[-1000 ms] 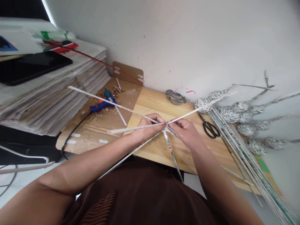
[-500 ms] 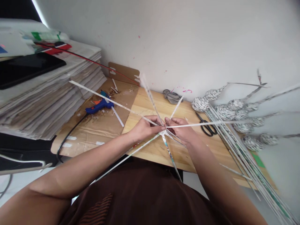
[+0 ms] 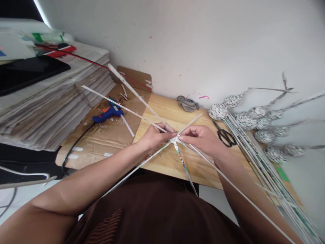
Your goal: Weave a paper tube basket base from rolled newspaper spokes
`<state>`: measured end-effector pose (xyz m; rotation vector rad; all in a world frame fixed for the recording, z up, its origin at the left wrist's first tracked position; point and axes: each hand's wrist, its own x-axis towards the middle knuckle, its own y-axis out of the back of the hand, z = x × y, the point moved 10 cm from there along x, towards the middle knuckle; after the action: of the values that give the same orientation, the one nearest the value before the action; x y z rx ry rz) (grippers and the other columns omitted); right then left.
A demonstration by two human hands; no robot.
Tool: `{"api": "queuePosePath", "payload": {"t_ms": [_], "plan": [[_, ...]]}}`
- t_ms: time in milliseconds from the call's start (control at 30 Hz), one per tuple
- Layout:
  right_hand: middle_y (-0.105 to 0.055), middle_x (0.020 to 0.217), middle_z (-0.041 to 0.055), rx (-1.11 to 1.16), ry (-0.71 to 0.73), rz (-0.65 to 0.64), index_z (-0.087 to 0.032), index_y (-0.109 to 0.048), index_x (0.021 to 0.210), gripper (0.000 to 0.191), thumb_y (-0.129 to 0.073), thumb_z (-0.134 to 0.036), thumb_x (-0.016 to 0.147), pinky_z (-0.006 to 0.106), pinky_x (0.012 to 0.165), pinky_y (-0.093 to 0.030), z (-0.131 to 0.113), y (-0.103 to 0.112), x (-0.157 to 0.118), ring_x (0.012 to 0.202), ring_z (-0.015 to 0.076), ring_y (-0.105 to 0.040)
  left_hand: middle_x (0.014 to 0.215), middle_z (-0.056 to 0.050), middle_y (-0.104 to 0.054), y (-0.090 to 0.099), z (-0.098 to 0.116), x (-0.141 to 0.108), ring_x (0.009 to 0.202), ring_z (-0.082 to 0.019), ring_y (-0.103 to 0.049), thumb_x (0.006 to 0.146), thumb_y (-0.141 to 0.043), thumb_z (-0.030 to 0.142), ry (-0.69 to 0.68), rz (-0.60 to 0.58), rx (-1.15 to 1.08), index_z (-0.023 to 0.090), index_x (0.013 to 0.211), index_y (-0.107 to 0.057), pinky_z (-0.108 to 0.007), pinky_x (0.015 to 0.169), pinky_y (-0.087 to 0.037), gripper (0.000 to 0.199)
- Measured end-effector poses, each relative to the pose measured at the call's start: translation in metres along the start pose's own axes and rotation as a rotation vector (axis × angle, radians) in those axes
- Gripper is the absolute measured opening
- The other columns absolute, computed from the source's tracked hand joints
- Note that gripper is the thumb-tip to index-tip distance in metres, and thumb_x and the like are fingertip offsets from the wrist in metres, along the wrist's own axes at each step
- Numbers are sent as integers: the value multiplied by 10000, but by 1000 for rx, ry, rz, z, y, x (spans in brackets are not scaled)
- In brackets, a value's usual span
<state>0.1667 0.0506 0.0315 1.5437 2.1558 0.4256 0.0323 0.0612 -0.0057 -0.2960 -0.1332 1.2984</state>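
Several thin rolled-paper strips (image 3: 182, 162) spread like spokes from a small white woven centre, held above the wooden board (image 3: 162, 105). My left hand (image 3: 158, 135) pinches the strips at the left of that centre, fingers partly hidden behind them. On the other side, my right hand (image 3: 196, 135) is closed, thumb and forefinger pinching a strip at the centre. One long strip runs from there across my right forearm to the lower right. Two more point up to the left, past my left hand.
A blue glue gun (image 3: 108, 114) lies on brown cardboard (image 3: 99, 145) beside stacked newspapers (image 3: 50, 112). Black scissors (image 3: 225, 137), a grey cloth (image 3: 188, 104), a bundle of paper rods (image 3: 254, 159) and several woven paper pieces (image 3: 243, 120) lie along the back and right.
The long strip at the right has swung down toward the lower right. An upright strip now leans left. My right hand has turned and its fingers sit nearer the centre.
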Motion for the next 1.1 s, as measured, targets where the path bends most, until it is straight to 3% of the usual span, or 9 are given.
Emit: {"api": "queuePosePath", "payload": {"t_ms": [167,267,400,500,667,933,1100], "plan": [[-693,705,0,-317,210,126,-211,-709,787,121,-638,-302,826,263,576,-392,-35,5,-14,596,127,-565,632,1,-630,-4,-9,-1,568,-102,-549,522,-876,290,93,4,-160,138,653,-615,-253,576,-414,330],[-675,730,13,-578,356,104,-218,-691,811,137,-568,-238,867,284,623,-384,-55,-4,-24,658,152,-577,617,10,-619,-4,-13,-2,558,-98,-547,520,-870,251,145,20,-203,143,652,-608,-247,565,-415,313],[-639,771,46,-839,493,63,-218,-668,865,182,-492,-197,911,310,685,-369,-64,-17,-31,760,197,-565,616,6,-616,-7,-18,-4,545,-91,-547,519,-861,208,227,25,-256,142,633,-591,-232,532,-401,301],[-617,758,46,-899,519,53,-220,-665,873,194,-480,-194,924,314,690,-363,-64,-20,-32,756,200,-548,615,4,-613,-11,-18,-4,546,-94,-557,537,-865,216,237,5,-279,137,699,-614,-232,534,-407,310],[-670,776,33,-648,414,82,-215,-677,863,149,-532,-233,898,300,675,-394,-59,-8,-29,726,177,-582,643,2,-625,-9,-17,-2,576,-112,-586,504,-873,188,187,36,-248,141,763,-608,-236,556,-402,374],[-651,703,-2,-74,55,-58,-182,-690,829,209,-653,-386,799,248,560,-399,-8,-6,-10,609,118,-542,660,29,-598,-10,-2,-3,600,-88,-550,573,-853,236,-15,27,-171,149,732,-610,-235,624,-419,304],[-615,642,-18,16,-5,-49,-172,-670,793,207,-682,-376,764,229,504,-346,4,-5,-5,547,94,-488,664,7,-642,-8,-10,-3,583,-106,-555,582,-869,270,99,-10,-105,160,883,-683,-242,579,-406,370]]}}
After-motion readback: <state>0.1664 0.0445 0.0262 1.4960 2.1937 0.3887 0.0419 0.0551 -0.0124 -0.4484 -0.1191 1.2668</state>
